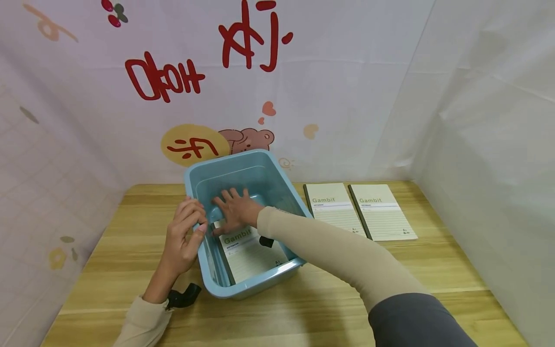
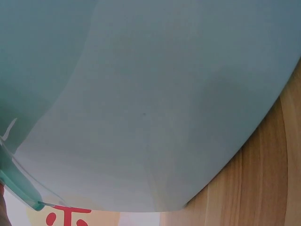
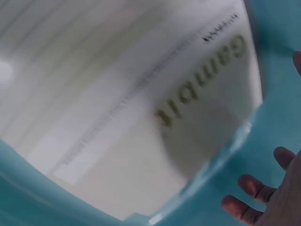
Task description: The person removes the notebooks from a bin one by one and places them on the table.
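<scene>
A light blue plastic bin point(image 1: 262, 278) stands at an angle on the wooden table. My left hand point(image 1: 184, 233) grips its left rim, fingers curled over the edge; the left wrist view is filled by the bin's outer wall point(image 2: 146, 94). Inside the bin lies a Gambit notebook point(image 1: 256, 258) with a dark spine, cover up. My right hand point(image 1: 237, 209) reaches into the bin with fingers spread, over the top end of that notebook. In the right wrist view the notebook's cover point(image 3: 117, 89) is blurred, and the fingertips point(image 3: 251, 186) show beside it against the blue plastic.
Two more Gambit notebooks lie side by side right of the bin, a nearer one point(image 1: 334, 205) and one farther right point(image 1: 381, 212). A printed white curtain point(image 1: 347, 86) hangs behind the table point(image 1: 143, 231), with white sheets at both sides.
</scene>
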Demonstrator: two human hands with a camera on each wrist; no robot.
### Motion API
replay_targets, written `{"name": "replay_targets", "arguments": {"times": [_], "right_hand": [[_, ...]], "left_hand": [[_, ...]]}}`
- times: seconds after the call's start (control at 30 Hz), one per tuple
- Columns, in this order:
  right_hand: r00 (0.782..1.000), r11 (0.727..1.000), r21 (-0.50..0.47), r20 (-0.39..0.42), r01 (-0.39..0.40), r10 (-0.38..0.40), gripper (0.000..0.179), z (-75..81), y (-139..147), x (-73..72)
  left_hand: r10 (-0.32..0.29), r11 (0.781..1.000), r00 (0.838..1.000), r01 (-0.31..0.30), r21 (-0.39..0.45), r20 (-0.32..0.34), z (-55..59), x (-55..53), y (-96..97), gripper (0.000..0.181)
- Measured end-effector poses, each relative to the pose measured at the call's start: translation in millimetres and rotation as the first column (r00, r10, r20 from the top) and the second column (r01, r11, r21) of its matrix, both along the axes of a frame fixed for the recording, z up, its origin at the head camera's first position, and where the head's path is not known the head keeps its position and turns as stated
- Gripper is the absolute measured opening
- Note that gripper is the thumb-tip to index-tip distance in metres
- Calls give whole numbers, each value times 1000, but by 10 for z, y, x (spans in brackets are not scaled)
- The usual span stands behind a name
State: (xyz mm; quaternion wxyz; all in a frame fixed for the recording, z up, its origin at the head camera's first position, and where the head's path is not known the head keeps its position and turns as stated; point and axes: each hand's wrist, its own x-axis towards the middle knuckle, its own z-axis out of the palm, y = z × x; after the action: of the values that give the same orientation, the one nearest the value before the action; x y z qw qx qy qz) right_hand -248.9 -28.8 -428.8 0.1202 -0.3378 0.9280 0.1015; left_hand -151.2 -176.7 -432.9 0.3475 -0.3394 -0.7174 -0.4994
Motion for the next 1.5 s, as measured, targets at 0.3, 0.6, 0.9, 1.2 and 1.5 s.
{"name": "replay_targets", "arguments": {"times": [0.3, 0.6, 0.9, 1.2, 1.5], "right_hand": [[997, 1000, -9, 79, -27, 28, 84, -66, 33, 51], [990, 999, -4, 141, -31, 32, 77, -102, 35, 75], [990, 1000, 10, 138, -26, 25, 76, -113, 26, 70], [996, 997, 54, 65, -58, 55, 81, -83, 23, 59], [997, 999, 51, 80, -15, 11, 90, -37, 21, 73]], "left_hand": [[1, 1000, 1000, -1, -2, -4, -1, 3, -10, 16], [2, 1000, 1000, -2, -2, -7, -12, 3, -14, 16], [9, 1000, 1000, -9, -8, -1, -6, 6, -11, 16], [20, 1000, 1000, -19, -9, 11, -4, 10, -16, 16], [13, 1000, 1000, -13, -4, 4, -5, 7, -20, 16]]}}
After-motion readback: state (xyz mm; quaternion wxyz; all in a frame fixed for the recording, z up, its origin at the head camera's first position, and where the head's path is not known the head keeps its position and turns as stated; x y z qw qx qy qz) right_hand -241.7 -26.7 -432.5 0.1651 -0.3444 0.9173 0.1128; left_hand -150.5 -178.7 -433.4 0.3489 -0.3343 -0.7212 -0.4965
